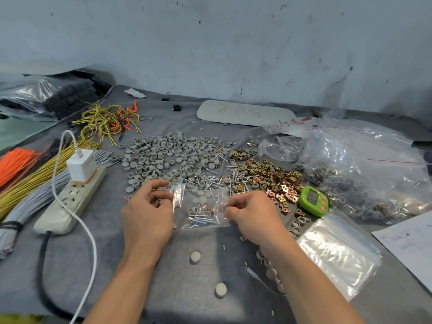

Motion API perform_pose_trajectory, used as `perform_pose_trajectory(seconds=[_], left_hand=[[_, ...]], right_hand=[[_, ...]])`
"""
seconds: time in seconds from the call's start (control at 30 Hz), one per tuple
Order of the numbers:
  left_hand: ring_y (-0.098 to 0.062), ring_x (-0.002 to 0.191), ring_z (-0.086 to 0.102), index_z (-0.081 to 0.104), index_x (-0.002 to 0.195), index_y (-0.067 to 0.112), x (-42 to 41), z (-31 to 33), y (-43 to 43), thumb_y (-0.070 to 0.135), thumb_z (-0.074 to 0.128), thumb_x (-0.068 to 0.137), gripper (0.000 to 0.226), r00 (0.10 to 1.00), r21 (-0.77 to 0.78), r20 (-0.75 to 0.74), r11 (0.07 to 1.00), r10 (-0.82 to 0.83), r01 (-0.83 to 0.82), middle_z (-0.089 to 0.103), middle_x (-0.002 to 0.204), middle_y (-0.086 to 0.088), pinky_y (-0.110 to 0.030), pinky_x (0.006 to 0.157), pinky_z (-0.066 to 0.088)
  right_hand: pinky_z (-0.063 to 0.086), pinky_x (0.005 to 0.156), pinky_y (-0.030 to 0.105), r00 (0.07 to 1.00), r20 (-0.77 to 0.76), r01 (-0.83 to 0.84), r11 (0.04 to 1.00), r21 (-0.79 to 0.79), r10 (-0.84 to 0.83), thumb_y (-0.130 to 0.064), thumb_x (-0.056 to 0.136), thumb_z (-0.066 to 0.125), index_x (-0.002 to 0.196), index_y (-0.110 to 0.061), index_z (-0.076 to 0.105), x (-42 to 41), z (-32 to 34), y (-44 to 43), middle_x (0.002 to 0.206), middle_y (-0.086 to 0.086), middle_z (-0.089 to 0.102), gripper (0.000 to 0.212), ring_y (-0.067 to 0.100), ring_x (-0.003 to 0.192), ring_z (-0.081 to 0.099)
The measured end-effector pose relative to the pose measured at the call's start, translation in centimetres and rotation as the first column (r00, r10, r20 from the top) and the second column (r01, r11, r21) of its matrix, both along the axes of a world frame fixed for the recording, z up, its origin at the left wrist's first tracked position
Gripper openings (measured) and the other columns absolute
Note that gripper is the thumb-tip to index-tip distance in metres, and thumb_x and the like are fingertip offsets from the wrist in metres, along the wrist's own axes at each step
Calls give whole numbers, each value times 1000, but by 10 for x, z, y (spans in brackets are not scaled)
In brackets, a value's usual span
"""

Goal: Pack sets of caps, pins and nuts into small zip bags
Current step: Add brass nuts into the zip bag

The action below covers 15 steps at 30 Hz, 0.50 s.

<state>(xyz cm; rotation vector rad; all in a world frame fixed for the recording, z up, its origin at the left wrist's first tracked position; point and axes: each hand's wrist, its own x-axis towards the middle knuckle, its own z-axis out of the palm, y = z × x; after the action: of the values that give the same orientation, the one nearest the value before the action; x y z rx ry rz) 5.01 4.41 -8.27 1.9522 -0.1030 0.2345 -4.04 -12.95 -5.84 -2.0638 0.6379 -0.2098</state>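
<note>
**Small bag held at both edges, contents loaded, seal unconfirmed**

Far left: wire bundles point(30, 181) in orange, yellow and grey, then a power strip point(70, 202) with a white charger plugged in. Neither is part of the job.

Left hand point(146, 216): fingers curled, thumb and forefinger pinching the left edge of the zip bag point(201, 211). A small round thing may sit under the curled fingers; too unclear to say.

The bag is just above the grey cloth between the two hands, in front of the stock heaps. Caps, pins and a few coppery nuts show through the film.

Behind it, left to right: caps pile point(168, 153), pins pile point(210, 181), nuts pile point(273, 178); the pins overlap the heaps on both sides.

Right hand point(252, 216): fingers bunched, pinching the bag's right edge.

Further right: green timer point(314, 201), stack of empty bags point(336, 253), large bag of packed sets point(374, 174).

Risks, as I judge them:
- I cannot tell whether the zip strip is closed. If it is not, tilting the bag would tip parts out.
- Pin points could pierce the thin film if it is squeezed hard.
- Two loose caps point(195, 257) lie near the forearms, so the count may be short.
- With the heaps mixed at their borders, a wrong part could go in.
</note>
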Motion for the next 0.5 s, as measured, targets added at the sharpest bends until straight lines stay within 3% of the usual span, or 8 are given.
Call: perform_pose_trajectory(seconds=[0.07, 0.13, 0.2, 0.27, 0.33, 0.4, 0.5], left_hand=[[5, 70, 65, 67, 96, 43, 0, -1, 1, 1, 62, 83, 45, 1000, 12, 3, 1000, -19, 19, 71, 81, 30, -22, 60, 54], [4, 70, 66, 68, 96, 44, 0, -1, 0, 0, 63, 81, 47, 998, 53, 4, 997, -59, 59, 71, 81, 30, -32, 70, 60], [5, 73, 66, 70, 94, 46, -1, 0, -1, 2, 65, 78, 47, 994, 114, 25, 988, -106, 103, 71, 81, 31, -34, 76, 60], [3, 73, 66, 71, 94, 47, -2, 0, -2, 6, 68, 76, 45, 990, 167, 42, 978, -135, 126, 70, 83, 33, -34, 80, 59], [3, 75, 66, 70, 94, 49, -1, 0, -2, 12, 70, 75, 42, 989, 203, 59, 972, -133, 118, 69, 83, 36, -37, 84, 59], [4, 76, 65, 70, 93, 51, -1, 1, -2, 15, 70, 76, 39, 989, 225, 69, 968, -128, 110, 67, 82, 38, -38, 84, 59], [5, 74, 64, 69, 90, 51, -1, 1, -2, 18, 71, 77, 35, 987, 251, 87, 962, -136, 110, 66, 83, 40, -38, 83, 59]], right_hand=[[51, 54, 19, 997, 28, 75, 995, 70, -77, -5, 87, 72, 69, -27, 80, -3, 5, -6, 69, -12, 75, 30, -2, 56, 63], [60, 73, 32, 992, 47, 109, 986, 129, -116, 0, 81, 73, 69, -26, 82, -8, 9, -11, 74, -10, 77, 30, 9, 78, 72], [61, 77, 37, 992, 53, 106, 981, 162, -116, 3, 78, 71, 70, -28, 82, -14, 11, -13, 73, -9, 77, 33, 17, 84, 73], [56, 70, 30, 995, 31, 89, 987, 132, -94, 2, 75, 69, 68, -27, 82, -20, 9, -15, 76, -15, 77, 33, 10, 79, 69], [47, 55, 24, 999, -27, 33, 995, 97, -31, 4, 77, 60, 64, -26, 81, -26, 8, -16, 82, -19, 77, 39, 1, 60, 58], [35, 41, 16, 994, -106, -25, 999, 31, 28, 10, 79, 46, 66, -23, 82, -29, 8, -17, 70, -18, 75, 50, 0, 40, 47], [32, 37, 13, 983, -183, -30, 995, -97, 12, 12, 81, 43, 64, -19, 79, -29, 8, -20, 51, -12, 65, 50, -1, 36, 48]])
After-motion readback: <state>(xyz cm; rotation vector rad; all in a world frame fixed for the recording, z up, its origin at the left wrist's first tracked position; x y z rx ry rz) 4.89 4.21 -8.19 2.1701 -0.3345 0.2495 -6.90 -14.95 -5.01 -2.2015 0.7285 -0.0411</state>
